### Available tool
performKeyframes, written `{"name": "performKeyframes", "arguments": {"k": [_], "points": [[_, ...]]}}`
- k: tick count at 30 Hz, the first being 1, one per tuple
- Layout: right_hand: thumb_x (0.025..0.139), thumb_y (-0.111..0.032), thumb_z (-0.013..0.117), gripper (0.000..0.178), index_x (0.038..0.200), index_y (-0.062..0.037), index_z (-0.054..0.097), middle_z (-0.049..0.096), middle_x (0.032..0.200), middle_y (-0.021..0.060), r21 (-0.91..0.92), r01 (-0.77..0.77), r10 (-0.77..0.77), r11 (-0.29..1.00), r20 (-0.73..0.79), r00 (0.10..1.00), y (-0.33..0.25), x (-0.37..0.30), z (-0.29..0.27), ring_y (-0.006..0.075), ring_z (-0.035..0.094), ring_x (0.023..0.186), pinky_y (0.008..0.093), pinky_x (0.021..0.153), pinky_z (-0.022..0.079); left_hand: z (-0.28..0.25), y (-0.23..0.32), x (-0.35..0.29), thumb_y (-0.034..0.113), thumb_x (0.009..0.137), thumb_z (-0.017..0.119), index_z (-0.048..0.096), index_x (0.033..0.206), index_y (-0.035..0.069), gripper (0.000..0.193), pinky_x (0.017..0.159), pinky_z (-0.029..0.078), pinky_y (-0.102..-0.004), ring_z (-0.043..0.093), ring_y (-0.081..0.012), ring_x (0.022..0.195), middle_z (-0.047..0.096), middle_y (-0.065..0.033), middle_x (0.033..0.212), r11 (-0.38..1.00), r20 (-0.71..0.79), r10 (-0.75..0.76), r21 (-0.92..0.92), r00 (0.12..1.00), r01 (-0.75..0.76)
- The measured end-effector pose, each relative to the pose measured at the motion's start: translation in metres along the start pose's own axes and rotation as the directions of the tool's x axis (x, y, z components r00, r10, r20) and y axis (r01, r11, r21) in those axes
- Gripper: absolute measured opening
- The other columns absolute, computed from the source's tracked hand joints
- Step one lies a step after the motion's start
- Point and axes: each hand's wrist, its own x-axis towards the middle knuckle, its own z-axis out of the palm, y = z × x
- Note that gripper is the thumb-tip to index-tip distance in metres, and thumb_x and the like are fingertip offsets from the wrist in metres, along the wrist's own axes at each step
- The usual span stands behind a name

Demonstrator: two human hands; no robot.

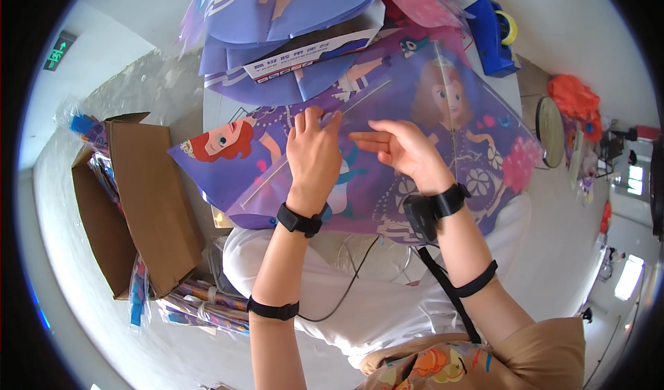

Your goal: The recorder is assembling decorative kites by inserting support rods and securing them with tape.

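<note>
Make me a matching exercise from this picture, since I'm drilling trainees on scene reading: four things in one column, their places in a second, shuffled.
Things:
1. cardboard box
2. blue tool
3. left hand
4. purple kite

Places:
A. flat on the kite, fingers at a white spar
B. far right of the table top
C. spread on the table under both hands
D. open on the floor, left of the person

Pairs: 1-D, 2-B, 3-A, 4-C

An open cardboard box at left — a blue tape dispenser beyond.
</note>
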Motion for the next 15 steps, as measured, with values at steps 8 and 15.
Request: {"name": "performKeyframes", "arguments": {"k": [8,15], "points": [[0.090,-0.018,0.067,0.013,0.099,-0.0115,0.060,0.071,0.101,0.0094,-0.288,0.371,-0.449,0.883,-0.287,0.846,-0.073,-0.094,-0.123,0.0144,0.067,0.081,0.0234,0.061,0.049,0.007,0.013,-0.012,0.023,0.087,0.064,0.048,0.136,0.000,0.057,0.114,0.029,-0.0430,0.034,-0.0320,0.139,0.043,-0.0106,0.147,0.977,0.157,0.202,0.029,0.967,-0.209],[0.093,-0.029,0.064,0.035,0.117,-0.0040,0.061,0.067,0.111,0.0058,-0.755,0.468,-0.885,0.458,-0.342,0.315,-0.200,-0.054,-0.226,0.0147,0.060,0.102,0.0314,0.088,0.044,0.004,0.017,-0.018,0.044,0.085,0.065,0.039,0.144,0.000,0.078,0.116,0.026,-0.0437,0.030,-0.0308,0.142,0.035,-0.0140,0.152,0.984,0.251,0.125,0.095,0.960,-0.153]]}}
